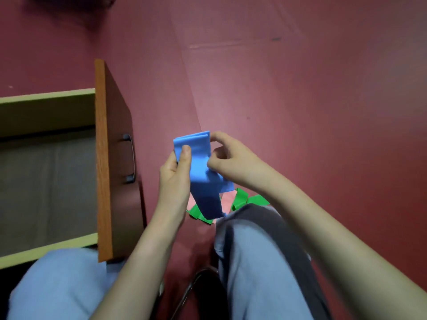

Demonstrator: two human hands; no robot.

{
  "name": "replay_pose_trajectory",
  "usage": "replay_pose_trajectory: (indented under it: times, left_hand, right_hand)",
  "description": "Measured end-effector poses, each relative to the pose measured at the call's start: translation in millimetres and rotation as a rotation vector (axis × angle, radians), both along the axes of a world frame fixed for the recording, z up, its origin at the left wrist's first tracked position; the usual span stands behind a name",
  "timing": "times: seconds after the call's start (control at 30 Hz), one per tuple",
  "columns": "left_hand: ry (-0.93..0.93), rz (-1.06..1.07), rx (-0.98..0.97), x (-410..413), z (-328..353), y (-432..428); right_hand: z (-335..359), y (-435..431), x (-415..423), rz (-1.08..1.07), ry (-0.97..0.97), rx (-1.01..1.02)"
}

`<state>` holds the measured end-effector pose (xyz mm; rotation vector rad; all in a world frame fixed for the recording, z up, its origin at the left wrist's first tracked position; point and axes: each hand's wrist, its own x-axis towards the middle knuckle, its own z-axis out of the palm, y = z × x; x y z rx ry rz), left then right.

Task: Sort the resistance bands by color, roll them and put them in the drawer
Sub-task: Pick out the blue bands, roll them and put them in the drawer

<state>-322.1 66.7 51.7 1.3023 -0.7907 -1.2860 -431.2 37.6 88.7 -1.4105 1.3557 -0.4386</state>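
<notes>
A blue resistance band (200,167) is held up in the middle of the view, its top folded over and its tail hanging down. My left hand (175,174) grips its left edge with the thumb on the front. My right hand (227,158) pinches the folded top right edge with curled fingers. Below them, green bands (240,199) and a pink band (227,200) lie on the red floor, partly hidden by the blue tail and my knee. The open drawer (104,158) stands at the left, its grey inside bare where visible.
The drawer's wooden front carries a metal handle (130,158). My knees in light blue trousers (261,262) fill the lower view, with a metal chair leg (187,294) between them. Red floor (300,100) stretches behind and to the right.
</notes>
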Motion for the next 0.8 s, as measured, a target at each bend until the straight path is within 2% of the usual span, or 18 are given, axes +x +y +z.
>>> replay_pose_trajectory:
  times: [0.13, 0.3, 0.47, 0.67, 0.8]
  left_hand:
    - [-0.009, 0.044, -0.033, 6, 25, 22]
    - [-0.012, 0.070, -0.045, 13, 55, 51]
    - [-0.023, 0.076, -0.062, 24, 82, 73]
    - [-0.065, -0.017, -0.051, 32, 87, 105]
    - [-0.149, -0.019, -0.118, 31, 90, 121]
  right_hand:
    - [27, 27, 6, -0.040, -0.054, -0.072]
    - [43, 63, 5, -0.042, -0.207, 0.031]
    - [35, 100, 12, -0.060, -0.203, 0.069]
    - [37, 138, 25, -0.064, -0.070, -0.115]
    - [55, 155, 27, -0.123, -0.107, -0.303]
